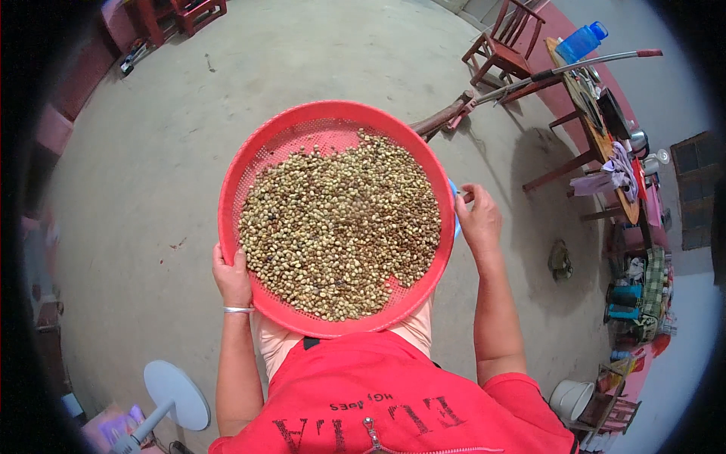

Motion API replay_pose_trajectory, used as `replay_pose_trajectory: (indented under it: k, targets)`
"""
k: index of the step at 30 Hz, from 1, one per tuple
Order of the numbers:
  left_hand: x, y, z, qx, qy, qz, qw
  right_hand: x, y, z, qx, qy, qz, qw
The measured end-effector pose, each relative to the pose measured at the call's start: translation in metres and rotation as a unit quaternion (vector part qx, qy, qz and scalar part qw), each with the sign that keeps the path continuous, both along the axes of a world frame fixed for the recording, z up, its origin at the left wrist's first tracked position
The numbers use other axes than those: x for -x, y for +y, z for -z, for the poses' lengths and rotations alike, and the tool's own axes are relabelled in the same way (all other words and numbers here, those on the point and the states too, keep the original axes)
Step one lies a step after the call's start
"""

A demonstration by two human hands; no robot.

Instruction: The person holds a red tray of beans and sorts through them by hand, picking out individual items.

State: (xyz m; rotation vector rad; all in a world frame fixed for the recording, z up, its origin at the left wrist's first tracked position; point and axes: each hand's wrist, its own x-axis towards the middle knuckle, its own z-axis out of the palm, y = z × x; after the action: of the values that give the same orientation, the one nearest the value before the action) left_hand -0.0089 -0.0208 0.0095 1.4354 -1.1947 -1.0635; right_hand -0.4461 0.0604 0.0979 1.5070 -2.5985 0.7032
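Observation:
A round red plastic sieve basket (249, 155) is held in front of my body, above my thighs. A thick layer of small beans (340, 227), pale green to brown, covers most of its perforated bottom. My left hand (233, 276) is closed on the basket's lower left rim, thumb on the inner side. At the right side, my right hand (480, 219) has its fingers curled in beside the rim, close to a blue edge (454, 198) that shows from behind the basket. What lies between those fingers is too small to make out.
A concrete floor (151, 189) surrounds me. Ahead right are a wooden chair (503, 53), a long metal-handled tool (522, 85) and a cluttered table (586, 102) with a blue jug (581, 43). A white round-based stand (178, 393) is at lower left, a white bucket (571, 399) at lower right.

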Motion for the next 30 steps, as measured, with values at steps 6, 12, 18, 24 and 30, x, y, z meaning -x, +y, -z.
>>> replay_pose_trajectory:
  k: [6, 12, 18, 24, 30]
  targets:
    - [-0.002, -0.002, 0.004, 0.006, 0.027, 0.012, 1.000, -0.041, -0.002, 0.029, -0.023, -0.031, -0.149, 0.988]
    - [-0.007, -0.001, 0.006, 0.002, 0.014, 0.018, 1.000, -0.095, -0.024, 0.047, -0.038, -0.078, -0.209, 0.974]
    - [0.000, 0.000, 0.001, 0.006, -0.017, 0.002, 1.000, -0.092, -0.028, 0.058, -0.061, -0.059, -0.201, 0.976]
    - [0.001, 0.000, 0.000, 0.008, -0.017, -0.002, 1.000, -0.057, -0.009, 0.027, -0.005, -0.099, -0.151, 0.983]
    - [0.003, -0.001, -0.002, -0.003, -0.014, -0.012, 1.000, -0.009, -0.001, -0.004, -0.001, 0.011, -0.002, 1.000]
